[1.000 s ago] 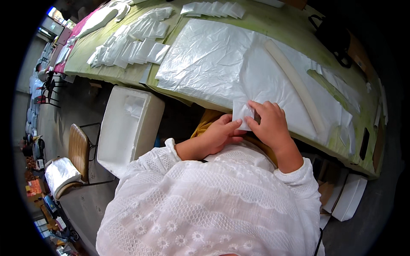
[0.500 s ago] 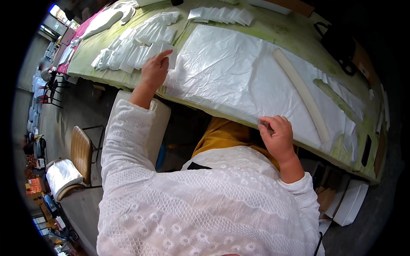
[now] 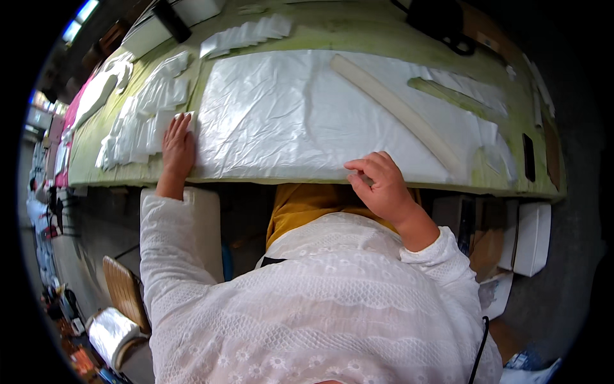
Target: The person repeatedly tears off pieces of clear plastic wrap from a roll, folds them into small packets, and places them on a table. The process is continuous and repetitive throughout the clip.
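My left hand (image 3: 178, 147) lies flat, fingers stretched out, on the near right end of the rows of folded white plastic packets (image 3: 135, 136). Just right of it spreads a large, wrinkled sheet of clear white plastic (image 3: 268, 109), reaching the table's front edge. Over that near edge is my right hand (image 3: 382, 184), its fingers loosely bent and the thumb apart from them. Nothing shows in its grasp. A long cream strip or tube (image 3: 396, 112) lies slantwise across the sheet's right part, beyond my right hand.
A green cloth (image 3: 332, 38) covers the table. Another row of white packets (image 3: 246, 35) lies at the back. A dark flat object (image 3: 529, 157) is near the right end, a black bag (image 3: 438, 22) at the far right. A brown chair (image 3: 125, 291) stands at lower left.
The view has turned, so the table sits more level. My left hand has flattened onto the packets from a pointing pose. My right hand has moved slightly inward over the sheet's edge.
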`<state>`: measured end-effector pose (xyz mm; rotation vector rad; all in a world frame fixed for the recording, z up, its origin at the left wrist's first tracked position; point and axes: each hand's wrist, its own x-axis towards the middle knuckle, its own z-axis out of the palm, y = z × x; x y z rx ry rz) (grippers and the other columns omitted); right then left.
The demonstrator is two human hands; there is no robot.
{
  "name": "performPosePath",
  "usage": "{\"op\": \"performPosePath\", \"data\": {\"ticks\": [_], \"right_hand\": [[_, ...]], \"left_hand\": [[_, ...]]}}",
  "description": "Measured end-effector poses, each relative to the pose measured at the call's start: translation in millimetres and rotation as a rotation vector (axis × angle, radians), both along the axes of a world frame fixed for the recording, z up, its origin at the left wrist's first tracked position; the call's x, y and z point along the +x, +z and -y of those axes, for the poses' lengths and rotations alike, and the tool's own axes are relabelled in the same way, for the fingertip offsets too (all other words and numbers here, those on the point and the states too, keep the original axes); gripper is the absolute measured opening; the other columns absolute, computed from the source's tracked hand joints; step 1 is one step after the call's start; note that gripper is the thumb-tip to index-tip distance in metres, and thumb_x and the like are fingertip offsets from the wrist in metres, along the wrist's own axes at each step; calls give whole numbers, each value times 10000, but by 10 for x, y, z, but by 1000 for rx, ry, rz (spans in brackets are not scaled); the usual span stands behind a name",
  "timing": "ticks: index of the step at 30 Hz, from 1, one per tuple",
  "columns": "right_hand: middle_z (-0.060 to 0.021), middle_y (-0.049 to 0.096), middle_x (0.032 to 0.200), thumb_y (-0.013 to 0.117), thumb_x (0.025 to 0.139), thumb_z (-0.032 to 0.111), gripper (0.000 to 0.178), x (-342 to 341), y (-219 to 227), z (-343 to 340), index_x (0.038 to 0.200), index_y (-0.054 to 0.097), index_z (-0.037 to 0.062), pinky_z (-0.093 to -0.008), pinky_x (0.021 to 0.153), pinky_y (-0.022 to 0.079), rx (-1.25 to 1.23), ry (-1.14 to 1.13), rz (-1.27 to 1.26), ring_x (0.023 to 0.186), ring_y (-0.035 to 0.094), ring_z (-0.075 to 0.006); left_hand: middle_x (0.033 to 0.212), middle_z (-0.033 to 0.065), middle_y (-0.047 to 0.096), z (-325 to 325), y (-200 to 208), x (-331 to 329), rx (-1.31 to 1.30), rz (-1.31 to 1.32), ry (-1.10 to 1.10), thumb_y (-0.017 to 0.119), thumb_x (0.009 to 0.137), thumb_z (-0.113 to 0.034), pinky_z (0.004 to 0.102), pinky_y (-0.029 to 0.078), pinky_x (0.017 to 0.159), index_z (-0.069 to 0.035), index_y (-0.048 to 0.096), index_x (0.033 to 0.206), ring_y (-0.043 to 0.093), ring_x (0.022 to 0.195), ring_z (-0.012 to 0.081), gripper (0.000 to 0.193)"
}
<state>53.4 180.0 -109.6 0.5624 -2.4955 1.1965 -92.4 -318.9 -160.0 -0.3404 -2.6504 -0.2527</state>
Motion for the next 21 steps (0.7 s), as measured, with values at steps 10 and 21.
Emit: {"op": "performPosePath", "data": {"ticks": [10, 21], "right_hand": [[-85, 680, 987, 704, 824, 36, 222, 114, 85, -750, 1037, 720, 95, -423, 889, 500, 93, -258, -200, 966, 610, -321], [-144, 636, 1113, 728, 841, 206, 498, 98, 152, -1202, 1324, 633, 131, -450, 892, 534, 384, -439, 119, 982, 639, -364]], "left_hand": [[1469, 38, 590, 205, 21, -8, -40, 86, 6, 487, 981, -33, 509, 239, 1235, -197, 702, 1204, 425, 1467, 302, 351], [1438, 19, 611, -1273, 631, 334, 231, 129, -284, 591, 925, 5, 576, 205, 1230, -186, 692, 1195, 413, 1474, 330, 346]]}}
